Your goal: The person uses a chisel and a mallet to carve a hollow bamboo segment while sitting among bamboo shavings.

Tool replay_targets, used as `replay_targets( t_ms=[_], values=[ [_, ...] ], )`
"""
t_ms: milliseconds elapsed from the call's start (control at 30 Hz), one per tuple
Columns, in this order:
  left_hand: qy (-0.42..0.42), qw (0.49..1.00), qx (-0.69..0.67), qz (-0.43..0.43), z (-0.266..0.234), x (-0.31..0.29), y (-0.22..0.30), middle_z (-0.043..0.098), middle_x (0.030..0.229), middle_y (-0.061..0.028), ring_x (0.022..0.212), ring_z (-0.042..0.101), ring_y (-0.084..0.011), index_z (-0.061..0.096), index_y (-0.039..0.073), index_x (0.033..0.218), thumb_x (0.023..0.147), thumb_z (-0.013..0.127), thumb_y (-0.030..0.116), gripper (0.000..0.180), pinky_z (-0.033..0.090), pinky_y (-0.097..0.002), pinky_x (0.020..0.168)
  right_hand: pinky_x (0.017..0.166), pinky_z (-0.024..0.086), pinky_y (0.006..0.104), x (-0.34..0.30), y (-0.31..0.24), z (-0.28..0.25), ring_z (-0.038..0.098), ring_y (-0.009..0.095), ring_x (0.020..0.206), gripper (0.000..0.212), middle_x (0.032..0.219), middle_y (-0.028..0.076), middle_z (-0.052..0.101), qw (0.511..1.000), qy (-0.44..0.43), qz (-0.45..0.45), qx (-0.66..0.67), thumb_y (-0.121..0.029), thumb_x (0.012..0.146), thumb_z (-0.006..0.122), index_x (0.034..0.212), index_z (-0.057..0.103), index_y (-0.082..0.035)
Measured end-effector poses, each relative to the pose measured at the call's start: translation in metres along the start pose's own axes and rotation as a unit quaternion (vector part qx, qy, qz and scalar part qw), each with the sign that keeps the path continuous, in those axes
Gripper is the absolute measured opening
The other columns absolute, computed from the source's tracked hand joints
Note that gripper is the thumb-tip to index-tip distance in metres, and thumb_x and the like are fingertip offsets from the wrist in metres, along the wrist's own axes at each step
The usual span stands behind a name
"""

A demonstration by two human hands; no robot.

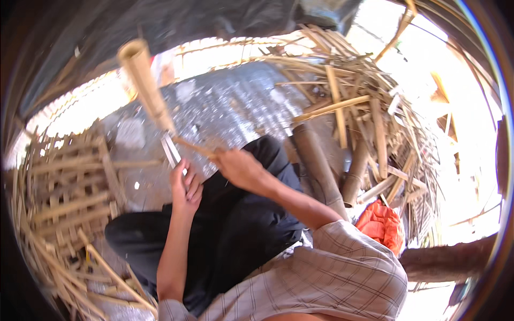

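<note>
My left hand (186, 186) is closed round the near end of a flat, shiny, pale strip (171, 151) that looks like a metal blade. Gripped in my right hand (240, 168) is a thin wooden stick (194, 147), pointing up and left. The far ends of strip and stick come together at the lower end of a thick bamboo tube (143, 83). That tube tilts up and to the left, its hollow end uppermost. Whether stick, strip and tube are joined or only overlap, I cannot tell. Both hands are over my crossed legs in dark trousers (235, 214).
A woven bamboo lattice (69, 198) and loose strips lie at left. Split bamboo (375, 123) is heaped at right, with two thick bamboo tubes (320, 168) near my knee. An orange cloth or bag (381, 226) sits at my right. A grey sheet (230, 101) covers the ground ahead.
</note>
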State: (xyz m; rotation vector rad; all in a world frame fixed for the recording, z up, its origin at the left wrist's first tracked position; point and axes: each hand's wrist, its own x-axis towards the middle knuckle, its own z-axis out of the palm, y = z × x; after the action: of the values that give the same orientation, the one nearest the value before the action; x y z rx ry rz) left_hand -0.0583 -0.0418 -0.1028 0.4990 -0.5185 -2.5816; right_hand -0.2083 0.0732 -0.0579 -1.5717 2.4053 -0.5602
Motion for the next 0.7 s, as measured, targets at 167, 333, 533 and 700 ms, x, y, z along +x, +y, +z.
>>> replay_targets(
  t_ms=[167,333,533,700],
  values=[
    [-0.045,0.999,-0.003,-0.006,0.009,0.004,-0.003,0.037,0.060,0.0052,0.033,0.028,-0.0050,0.048,0.015,0.089,0.105,0.052,0.034,0.025,0.025,-0.0201,0.026,0.056,0.046,0.0529,-0.030,-0.019,-0.026,0.062,0.046,0.065,0.027,0.068,0.024,0.061,0.983,0.125,0.036,0.128,-0.026,0.103,0.057,0.097,0.051,0.000],
    [-0.059,0.998,-0.002,-0.019,0.005,0.007,-0.012,0.039,0.062,0.0046,0.034,0.029,-0.0049,0.047,0.014,0.088,0.106,0.050,0.033,0.026,0.025,-0.0202,0.025,0.056,0.045,0.0535,-0.015,-0.014,-0.005,0.062,0.047,0.064,0.025,0.065,0.025,0.058,0.976,0.159,-0.014,0.149,-0.022,0.103,0.056,0.108,0.045,0.000],
    [-0.087,0.995,0.004,-0.044,-0.009,0.008,-0.006,0.040,0.064,0.0020,0.033,0.030,-0.0059,0.050,0.010,0.091,0.106,0.049,0.026,0.022,0.026,-0.0203,0.025,0.057,0.047,0.0543,-0.013,-0.037,-0.031,0.062,0.048,0.065,0.026,0.067,0.025,0.059,0.976,0.129,-0.061,0.166,-0.019,0.101,0.058,0.110,0.045,0.002],
    [-0.068,0.996,0.024,-0.056,-0.002,0.015,-0.016,0.041,0.062,0.0022,0.033,0.031,-0.0064,0.051,0.010,0.090,0.103,0.053,0.024,0.019,0.027,-0.0210,0.025,0.057,0.049,0.0536,-0.013,-0.039,-0.031,0.062,0.047,0.064,0.028,0.070,0.026,0.062,0.967,0.186,-0.033,0.171,-0.014,0.098,0.061,0.114,0.044,0.002]
  ],
)
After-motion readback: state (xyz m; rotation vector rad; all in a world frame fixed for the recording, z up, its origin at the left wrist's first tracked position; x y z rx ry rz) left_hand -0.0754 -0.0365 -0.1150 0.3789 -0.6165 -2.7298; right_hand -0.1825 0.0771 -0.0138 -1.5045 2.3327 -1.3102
